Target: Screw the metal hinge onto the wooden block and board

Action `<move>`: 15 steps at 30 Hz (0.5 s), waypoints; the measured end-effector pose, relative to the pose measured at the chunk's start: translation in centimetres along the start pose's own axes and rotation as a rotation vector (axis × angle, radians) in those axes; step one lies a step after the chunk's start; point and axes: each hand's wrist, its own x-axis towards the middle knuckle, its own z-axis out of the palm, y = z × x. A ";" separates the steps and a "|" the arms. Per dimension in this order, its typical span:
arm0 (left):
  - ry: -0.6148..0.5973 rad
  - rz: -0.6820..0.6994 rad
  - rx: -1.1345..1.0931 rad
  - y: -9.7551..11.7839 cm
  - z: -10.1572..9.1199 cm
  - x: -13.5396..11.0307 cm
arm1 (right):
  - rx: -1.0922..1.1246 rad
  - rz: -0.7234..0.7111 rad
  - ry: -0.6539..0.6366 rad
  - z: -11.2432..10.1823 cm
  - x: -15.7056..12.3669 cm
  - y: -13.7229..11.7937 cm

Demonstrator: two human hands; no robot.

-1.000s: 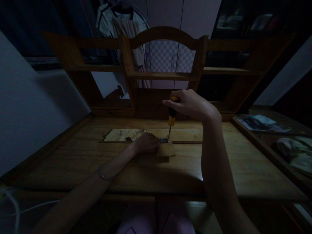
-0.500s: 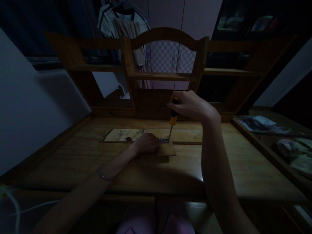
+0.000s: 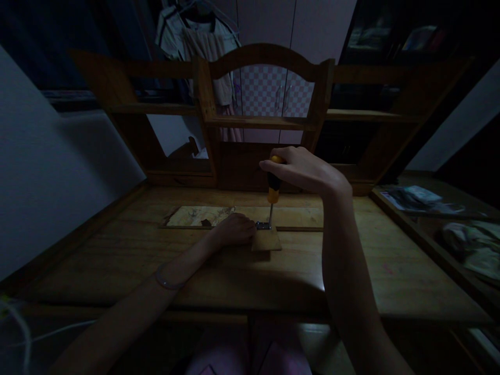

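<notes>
My right hand (image 3: pixel 299 165) is wrapped round the yellow and black handle of a screwdriver (image 3: pixel 273 194), which stands nearly upright. Its tip meets the right end of a small metal hinge (image 3: pixel 263 225). The hinge lies at the back edge of a small wooden board (image 3: pixel 266 240), whose front edge casts a shadow on the desk. At the left side of that board, my left hand (image 3: pixel 236 229) is closed, its fingertips against the board and hinge; the fingers' undersides are hidden. Behind runs a long wooden strip (image 3: pixel 297 216) with a stained, peeling left part.
The wooden desk (image 3: pixel 156 265) carries a shelf unit (image 3: pixel 261 123) along its back. To the right, a lower surface holds plastic-wrapped items (image 3: pixel 424 195) and cloth (image 3: pixel 484 252). A white cable (image 3: pixel 58 330) hangs at the lower left. The room is dim.
The screwdriver's handle has swung slightly left and stands more upright, my right hand moving with it. My left hand and the small board are almost unchanged.
</notes>
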 end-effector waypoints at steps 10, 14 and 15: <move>0.002 0.006 -0.009 -0.1 0.2 0.0 | -0.026 -0.094 0.043 0.2 0.1 0.4; -0.006 -0.003 -0.020 -0.1 0.1 0.1 | -0.061 -0.078 0.073 0.3 0.3 0.6; -0.005 -0.004 -0.014 -0.1 0.1 0.1 | -0.058 -0.072 0.074 0.3 0.3 0.6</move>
